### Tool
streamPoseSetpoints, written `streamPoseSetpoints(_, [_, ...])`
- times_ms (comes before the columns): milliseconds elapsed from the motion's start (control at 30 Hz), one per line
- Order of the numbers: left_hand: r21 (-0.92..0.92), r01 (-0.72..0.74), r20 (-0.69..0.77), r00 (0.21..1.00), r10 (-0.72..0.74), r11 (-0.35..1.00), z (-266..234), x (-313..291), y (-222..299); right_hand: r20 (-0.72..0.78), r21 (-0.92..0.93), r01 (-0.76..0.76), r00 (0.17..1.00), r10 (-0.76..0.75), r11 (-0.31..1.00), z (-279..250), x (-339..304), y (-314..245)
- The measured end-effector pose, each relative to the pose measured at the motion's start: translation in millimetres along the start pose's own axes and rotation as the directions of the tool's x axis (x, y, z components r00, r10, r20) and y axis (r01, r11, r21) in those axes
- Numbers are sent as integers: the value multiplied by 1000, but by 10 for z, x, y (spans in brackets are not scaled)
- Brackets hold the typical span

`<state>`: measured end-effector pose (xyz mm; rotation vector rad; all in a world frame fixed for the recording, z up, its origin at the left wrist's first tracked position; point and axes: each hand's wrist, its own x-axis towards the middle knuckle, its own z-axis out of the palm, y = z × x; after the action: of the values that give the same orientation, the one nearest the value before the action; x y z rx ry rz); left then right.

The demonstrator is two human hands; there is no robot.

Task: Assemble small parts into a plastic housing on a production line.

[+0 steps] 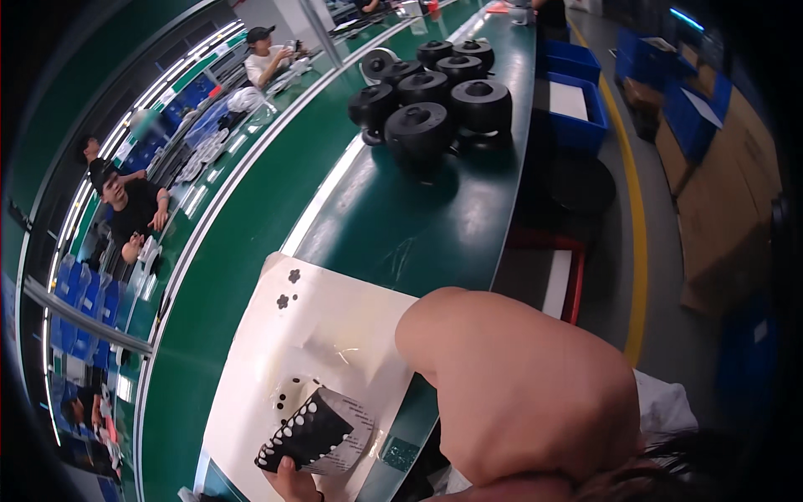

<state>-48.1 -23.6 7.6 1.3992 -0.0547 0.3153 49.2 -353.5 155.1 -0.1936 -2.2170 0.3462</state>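
My left hand (pixel 293 484) shows at the bottom edge, its fingers closed on a black fan-shaped part (pixel 305 435) edged with rows of white dots. The part lies partly inside a clear plastic bag (pixel 358 428). It is held over a white sheet (pixel 335 330) that lies on the green bench (pixel 418 226). Two small black flower-shaped pieces (pixel 294 275) rest near the sheet's far corner. My bare right arm (pixel 519 393) is bent, with the elbow over the sheet's right side. Its hand is hidden from view.
Several black round domed housings (pixel 418 130) are grouped farther along the bench. A green conveyor belt (pixel 251 226) runs on the left, with seated workers (pixel 134 209) beyond it. On the floor to the right stand blue bins (pixel 577 100) and cardboard boxes (pixel 719 209).
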Motion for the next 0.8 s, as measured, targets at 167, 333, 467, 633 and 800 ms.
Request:
streamPoseSetpoints(167, [7,13,-114,993,-12,1000,-205,3,-181,-51,-76,-17,999,13,997,75,-11,-92])
streamPoseSetpoints(333, [-9,-10,-3,1000,10,1000,-29,39,-95,-76,-107,-14,997,6,994,75,-53,-121])
streamPoseSetpoints(467, [34,16,12,1000,-17,999,16,36,-28,-93,-126,-6,996,-6,992,72,-65,-111])
streamPoseSetpoints(633, [36,37,-29,999,-36,999,20,20,-21,-114,-153,9,993,-26,988,82,-77,-102])
streamPoseSetpoints(800, [3,21,-102,995,-20,1000,55,-6,-25,-131,-178,32,990,-56,983,90,-93,-76])
